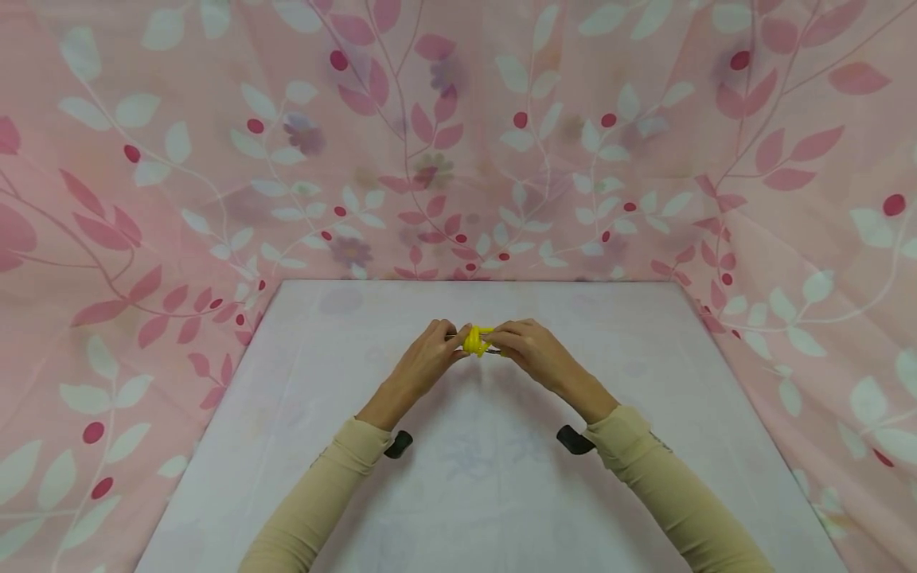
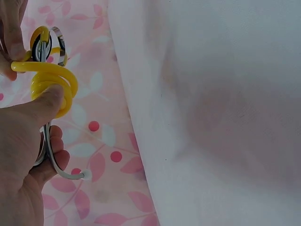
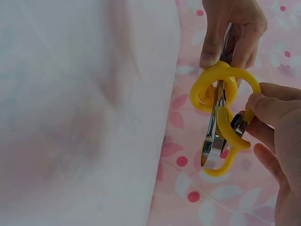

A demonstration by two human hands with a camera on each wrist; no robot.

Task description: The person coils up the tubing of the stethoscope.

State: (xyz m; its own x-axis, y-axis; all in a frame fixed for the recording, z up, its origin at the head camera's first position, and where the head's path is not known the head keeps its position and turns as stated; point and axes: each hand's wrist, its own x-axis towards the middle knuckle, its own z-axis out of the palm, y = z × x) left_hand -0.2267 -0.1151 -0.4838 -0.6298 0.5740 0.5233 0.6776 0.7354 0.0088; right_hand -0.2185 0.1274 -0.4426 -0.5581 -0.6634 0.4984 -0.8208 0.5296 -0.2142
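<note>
Both hands hold a stethoscope [image 1: 474, 341] above the white table in the head view. Its yellow tubing [image 2: 70, 79] is wound in several coils around the metal ear tubes [image 2: 57, 165], one of which ends in a pale ear tip [image 2: 86, 174]. My left hand [image 1: 428, 356] grips the ear tubes, its thumb pressing on the coils. With thumb and fingertips, my right hand [image 1: 536, 348] pinches a loop of the tubing near its end. A shiny round metal part [image 3: 211, 151], apparently the chest piece, sits beside that loop in the right wrist view. Fingers and coils partly hide the metal.
Below the hands spreads a table with a white cover [image 1: 473, 493]. Pink leaf-patterned cloth [image 1: 458, 143] hangs behind and along both sides. A dark wrist-worn device [image 1: 398, 444] shows by the left cuff, another dark device [image 1: 575, 439] by the right cuff.
</note>
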